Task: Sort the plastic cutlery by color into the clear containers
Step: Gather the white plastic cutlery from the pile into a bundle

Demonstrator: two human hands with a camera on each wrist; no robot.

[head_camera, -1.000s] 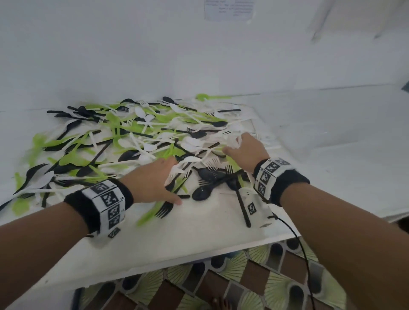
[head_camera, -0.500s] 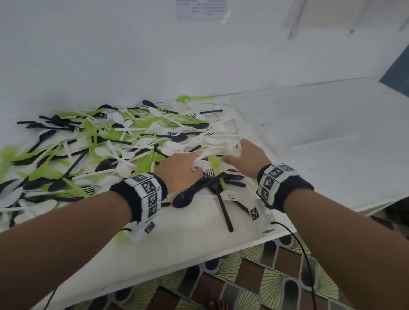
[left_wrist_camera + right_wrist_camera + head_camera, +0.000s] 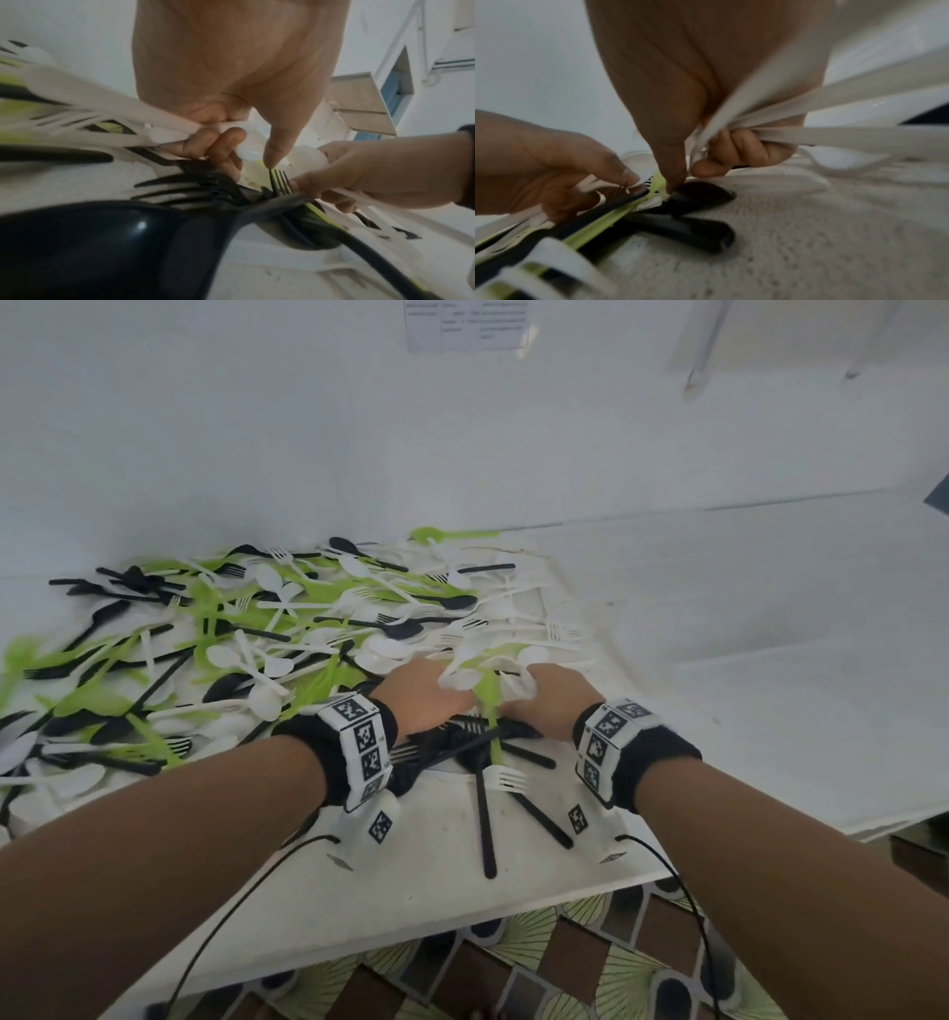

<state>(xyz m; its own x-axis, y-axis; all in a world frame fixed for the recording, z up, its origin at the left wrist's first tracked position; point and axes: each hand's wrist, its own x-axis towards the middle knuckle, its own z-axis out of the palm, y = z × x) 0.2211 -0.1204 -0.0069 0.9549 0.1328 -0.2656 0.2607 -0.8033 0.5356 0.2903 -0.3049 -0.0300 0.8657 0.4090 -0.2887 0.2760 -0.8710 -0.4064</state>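
A mixed pile of black, white and green plastic cutlery [image 3: 267,629] covers the white table [image 3: 744,660]. My left hand [image 3: 426,695] and right hand [image 3: 554,698] meet at the pile's near right edge. The left wrist view shows my left hand [image 3: 231,146] with its fingers curled round a bunch of white cutlery [image 3: 107,125]. My right hand [image 3: 706,162] grips several white handles [image 3: 834,113] in its fist. A green piece [image 3: 490,711] and black forks [image 3: 485,814] lie under and between the hands. No clear container is in view.
The table's front edge [image 3: 462,916] runs just under my wrists, above a patterned floor [image 3: 565,963]. A white wall [image 3: 462,444] stands behind the pile. The table's right half [image 3: 770,618] is bare white. Cables [image 3: 231,906] hang from both wrist bands.
Both hands have drawn together at the pile's near right edge. Each has closed its fingers round white cutlery.
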